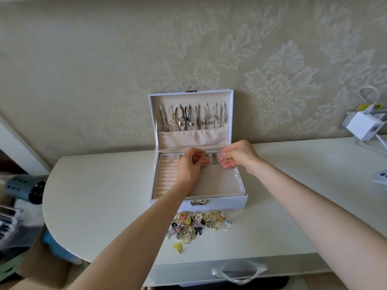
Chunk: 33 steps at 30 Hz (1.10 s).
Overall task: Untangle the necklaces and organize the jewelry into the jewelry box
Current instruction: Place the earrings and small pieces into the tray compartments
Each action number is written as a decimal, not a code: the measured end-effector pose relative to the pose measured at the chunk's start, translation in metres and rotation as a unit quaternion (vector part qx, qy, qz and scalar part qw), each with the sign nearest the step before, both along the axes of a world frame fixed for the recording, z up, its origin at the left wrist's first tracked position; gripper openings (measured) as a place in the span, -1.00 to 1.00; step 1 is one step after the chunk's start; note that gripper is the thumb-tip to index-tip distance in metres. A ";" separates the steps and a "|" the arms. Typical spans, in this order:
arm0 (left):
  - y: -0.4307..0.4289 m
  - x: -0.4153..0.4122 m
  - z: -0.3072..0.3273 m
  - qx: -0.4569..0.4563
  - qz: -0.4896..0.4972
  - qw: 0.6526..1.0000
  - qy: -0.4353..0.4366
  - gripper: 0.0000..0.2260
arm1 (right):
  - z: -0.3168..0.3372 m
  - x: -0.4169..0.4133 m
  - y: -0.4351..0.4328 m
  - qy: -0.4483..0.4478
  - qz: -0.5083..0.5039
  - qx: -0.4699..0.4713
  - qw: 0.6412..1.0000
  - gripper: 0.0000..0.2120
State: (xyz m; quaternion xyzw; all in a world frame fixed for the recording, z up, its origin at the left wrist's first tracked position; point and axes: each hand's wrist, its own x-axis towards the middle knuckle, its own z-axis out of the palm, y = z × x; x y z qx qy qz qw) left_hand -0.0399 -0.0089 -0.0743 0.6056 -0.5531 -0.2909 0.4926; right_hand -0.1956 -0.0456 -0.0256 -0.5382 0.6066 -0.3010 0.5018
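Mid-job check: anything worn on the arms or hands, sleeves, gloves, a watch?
Nothing worn shows. The left hand and right hand are ungloved; the left forearm and right forearm are bare to the frame edge, no sleeve, watch or bracelet in view.

No legible text anywhere.

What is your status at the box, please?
Left hand pinches pink piece; right hand pinches matching pink piece. Both over open jewelry box. Loose jewelry pile in front, nothing blocking.

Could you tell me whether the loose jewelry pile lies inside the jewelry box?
No, the loose jewelry pile lies on the table before the jewelry box.
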 end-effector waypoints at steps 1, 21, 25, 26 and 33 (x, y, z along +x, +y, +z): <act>0.000 0.000 0.000 -0.002 -0.004 1.000 -0.002 -0.85 | 0.000 0.001 0.000 0.009 -0.014 -0.004 1.000 -0.85; -0.001 0.005 0.004 0.019 -0.004 0.982 0.189 -0.80 | 0.001 0.017 -0.004 0.020 0.051 -0.118 0.992 -0.89; -0.006 0.001 0.003 0.025 -0.025 0.981 0.191 -0.91 | 0.003 0.015 -0.004 -0.018 0.091 -0.069 0.993 -0.86; -0.008 0.000 0.003 0.027 -0.029 0.980 0.197 -0.92 | 0.003 0.013 -0.006 -0.018 0.088 -0.069 0.994 -0.86; -0.010 -0.007 0.004 0.033 -0.056 0.996 -0.066 -0.82 | -0.007 0.005 -0.023 0.068 -0.026 -0.135 0.988 -0.84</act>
